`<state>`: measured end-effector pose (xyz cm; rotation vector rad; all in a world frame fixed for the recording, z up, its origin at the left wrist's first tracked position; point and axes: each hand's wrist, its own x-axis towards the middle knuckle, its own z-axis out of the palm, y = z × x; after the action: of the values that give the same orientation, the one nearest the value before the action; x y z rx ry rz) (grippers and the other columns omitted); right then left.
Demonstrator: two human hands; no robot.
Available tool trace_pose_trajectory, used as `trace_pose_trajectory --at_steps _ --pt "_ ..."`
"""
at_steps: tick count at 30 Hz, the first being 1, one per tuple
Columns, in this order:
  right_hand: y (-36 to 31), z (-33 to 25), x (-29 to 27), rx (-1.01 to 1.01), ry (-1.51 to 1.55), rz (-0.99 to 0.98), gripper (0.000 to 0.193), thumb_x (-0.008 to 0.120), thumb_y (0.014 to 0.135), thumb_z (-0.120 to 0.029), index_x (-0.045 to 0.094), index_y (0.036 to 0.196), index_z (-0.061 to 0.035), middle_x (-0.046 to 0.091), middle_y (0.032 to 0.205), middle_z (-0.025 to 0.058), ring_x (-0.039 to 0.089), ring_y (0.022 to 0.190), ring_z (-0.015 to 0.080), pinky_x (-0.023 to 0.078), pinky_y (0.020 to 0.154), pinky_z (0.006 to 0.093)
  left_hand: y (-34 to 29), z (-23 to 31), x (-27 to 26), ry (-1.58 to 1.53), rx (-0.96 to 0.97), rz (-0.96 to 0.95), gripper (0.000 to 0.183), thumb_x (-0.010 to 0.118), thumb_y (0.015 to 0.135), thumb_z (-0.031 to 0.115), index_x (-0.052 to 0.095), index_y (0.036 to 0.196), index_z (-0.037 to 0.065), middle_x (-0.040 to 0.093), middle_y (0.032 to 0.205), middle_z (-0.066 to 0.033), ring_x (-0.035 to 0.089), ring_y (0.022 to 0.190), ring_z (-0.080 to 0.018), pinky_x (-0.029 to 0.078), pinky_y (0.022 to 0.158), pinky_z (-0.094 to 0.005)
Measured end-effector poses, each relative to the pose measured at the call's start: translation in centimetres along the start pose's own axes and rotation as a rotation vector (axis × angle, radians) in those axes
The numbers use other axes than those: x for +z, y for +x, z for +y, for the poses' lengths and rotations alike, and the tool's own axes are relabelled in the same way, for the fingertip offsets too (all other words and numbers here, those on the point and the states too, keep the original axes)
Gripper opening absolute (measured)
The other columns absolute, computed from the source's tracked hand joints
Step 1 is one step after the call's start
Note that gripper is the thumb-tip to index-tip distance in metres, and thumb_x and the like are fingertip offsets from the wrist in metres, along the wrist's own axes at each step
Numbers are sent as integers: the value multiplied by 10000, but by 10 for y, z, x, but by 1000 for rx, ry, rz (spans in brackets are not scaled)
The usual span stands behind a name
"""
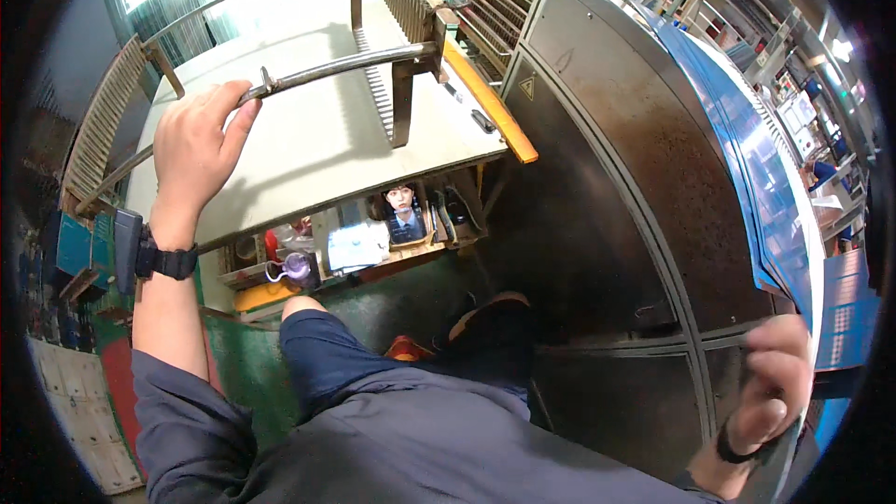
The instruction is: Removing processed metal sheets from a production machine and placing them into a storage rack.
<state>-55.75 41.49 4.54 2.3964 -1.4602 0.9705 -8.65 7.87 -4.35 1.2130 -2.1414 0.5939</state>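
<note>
My left hand [198, 142] is wrapped round the near metal bar [345, 65] of a slotted rack, next to a small upright peg. The rack has comb-like slotted ends, one of them a slotted end piece [103, 126] at the left, and it stands on a pale tabletop [317, 145]. At the far lower right, my right hand [777, 378] is beside the edge of a blue sheet [737, 159] that lies along the steel cabinet. Its fingers look bent but are smeared by motion, so I cannot make out whether they hold anything.
A steel cabinet [597, 121] with a yellow warning triangle fills the right side. A yellow bar [490, 103] slants off the table's right end. Under the tabletop, an open shelf holds a purple cup [297, 267], a white packet [357, 245] and a picture [404, 215].
</note>
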Motion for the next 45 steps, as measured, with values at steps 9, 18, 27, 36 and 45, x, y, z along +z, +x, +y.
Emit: trace_pose_trajectory --at_steps 9,18,27,36,45 --pt "13 28 75 618 1236 750 551 516 1013 -508 595 1276 -31 703 1157 163 705 964 279 604 785 388 2 1 1 -66 -8 -21 249 601 965 273 680 1068 60 670 894 -165 633 832 -387 469 732 -463" --pt "39 25 76 615 1205 995 211 581 999 -153 616 1175 -44 706 1111 81 703 950 186 582 818 348 5 8 -15 -125 -24 -44 232 622 939 256 698 1039 61 680 882 -165 640 820 -383 483 729 -470" --pt "40 28 73 642 1210 1016 280 555 973 -156 580 1214 -16 708 1092 94 708 946 208 584 817 372 3 20 -17 -94 -58 -44 208 628 934 258 693 1023 81 651 827 -140 617 800 -371 450 713 -468" --pt "42 17 67 726 1292 966 320 507 977 -224 592 1233 -51 724 1101 87 717 931 248 598 790 405 -4 16 -20 -65 -51 -14 174 641 919 251 681 993 99 654 815 -122 616 774 -357 447 700 -458" --pt "14 41 51 535 1227 985 137 592 992 -72 643 1100 -6 712 1006 97 680 886 169 545 837 334 0 18 -16 -59 -2 -30 199 615 947 257 668 1013 76 662 828 -136 635 803 -358 464 722 -468"
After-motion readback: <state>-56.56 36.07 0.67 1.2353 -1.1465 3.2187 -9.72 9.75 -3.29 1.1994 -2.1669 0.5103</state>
